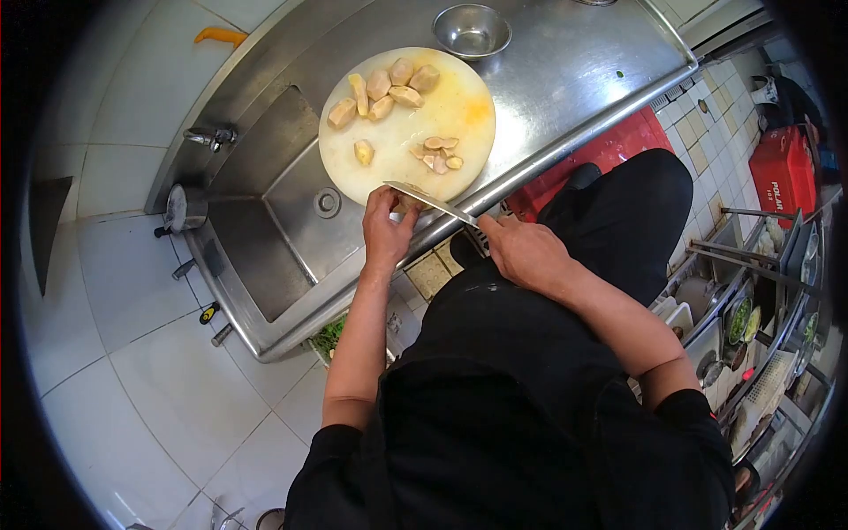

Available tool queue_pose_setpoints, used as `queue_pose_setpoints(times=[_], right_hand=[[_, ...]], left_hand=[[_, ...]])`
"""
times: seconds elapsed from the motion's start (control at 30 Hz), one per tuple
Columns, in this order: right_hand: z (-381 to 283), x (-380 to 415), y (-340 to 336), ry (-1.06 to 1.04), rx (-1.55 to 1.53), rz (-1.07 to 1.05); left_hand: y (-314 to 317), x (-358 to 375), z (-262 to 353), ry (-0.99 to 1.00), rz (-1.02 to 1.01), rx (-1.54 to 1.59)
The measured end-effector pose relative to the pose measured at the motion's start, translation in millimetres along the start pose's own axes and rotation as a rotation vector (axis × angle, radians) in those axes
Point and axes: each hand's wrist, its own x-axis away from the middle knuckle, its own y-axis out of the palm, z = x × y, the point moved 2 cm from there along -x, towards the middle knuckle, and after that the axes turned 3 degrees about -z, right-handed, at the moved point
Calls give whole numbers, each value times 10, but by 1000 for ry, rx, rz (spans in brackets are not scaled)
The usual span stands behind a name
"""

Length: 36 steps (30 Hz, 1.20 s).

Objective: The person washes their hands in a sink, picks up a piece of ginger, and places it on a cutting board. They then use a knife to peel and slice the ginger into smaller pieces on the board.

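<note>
My right hand (528,254) is closed round the handle of a knife (433,201), whose blade points left over the near edge of a round white cutting board (344,163). Beneath the blade, my left hand (389,228) pinches a small brownish piece (410,204), mostly covered by fingers and blade. Several peeled, pale root pieces (378,85) lie grouped at the board's far side. A single piece (363,152) rests apart at the left. Several thin trimmings (436,154) are heaped near the board's right side.
The board overlaps a steel sink (256,252) with a tap (210,137) at left. A metal bowl (472,32) stands behind the board on the steel counter (565,79). An orange-handled tool (220,36) lies beyond the sink. Racks with containers (740,320) are at right.
</note>
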Motion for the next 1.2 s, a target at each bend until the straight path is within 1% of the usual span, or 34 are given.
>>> queue_pose_setpoints(times=[0.27, 0.33, 0.47, 0.53, 0.67, 0.77, 0.83, 0.93, 0.97, 1.03, 1.07, 1.13, 1.2], right_hand=[[1, -35, -9, 2, -12, -39], [7, -73, -4, -2, -9, -74], [39, -185, -41, -9, -23, -77], [81, -264, -56, -15, -52, -151], [91, -390, -157, 16, -79, -195], [159, -534, -78, 9, -117, -222], [197, -627, -26, -10, -145, -237], [260, -764, 70, 13, -150, -274], [317, -796, 84, 11, -154, -265], [427, -804, 123, -66, -262, -208], [464, -789, 175, -66, -265, -200], [448, -699, 214, -2, -327, -50], [405, -594, 195, 37, -337, -43]], left_hand=[[-10, 1, 20, -38, 4, 5], [-17, 1, 31, -23, 8, 17], [-7, 0, 12, -20, 18, 36], [-13, -4, 19, -6, 8, 37], [-4, -10, 16, -19, 4, 56], [-8, -8, 46, -28, 4, 54], [27, 0, -20, -44, 19, 147], [38, 29, -97, -23, 18, 172], [39, 32, -123, -16, 16, 166], [28, 67, -169, 65, 27, 285], [27, 85, -197, 71, 24, 282], [9, 139, -209, 60, 59, 287], [-9, 164, -216, 60, 54, 256]])
